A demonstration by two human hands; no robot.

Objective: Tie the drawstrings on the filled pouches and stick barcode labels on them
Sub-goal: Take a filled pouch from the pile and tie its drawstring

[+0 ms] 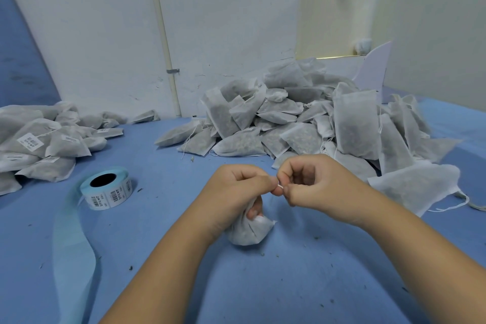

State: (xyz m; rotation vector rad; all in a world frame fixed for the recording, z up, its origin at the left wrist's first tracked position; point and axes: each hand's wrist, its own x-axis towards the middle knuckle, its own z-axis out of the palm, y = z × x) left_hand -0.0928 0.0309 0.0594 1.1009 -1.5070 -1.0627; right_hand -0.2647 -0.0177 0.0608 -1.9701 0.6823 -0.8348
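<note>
A filled white pouch [248, 229] stands on the blue table [289, 284] in the middle. My left hand [236, 192] grips its gathered neck and pinches the white drawstring [279, 187] at the fingertips. My right hand [307, 181] pinches the same string just to the right, so both hands meet above the pouch. Only a short bit of the string shows between the fingers. A roll of barcode labels [107, 188] sits to the left of my hands.
A big heap of untied filled pouches [302, 118] lies behind and to the right. Labelled pouches [39, 142] are piled at the left edge. A loose strip of blue backing paper [71, 252] trails from the roll toward the near left. A white wall [105, 34] stands behind.
</note>
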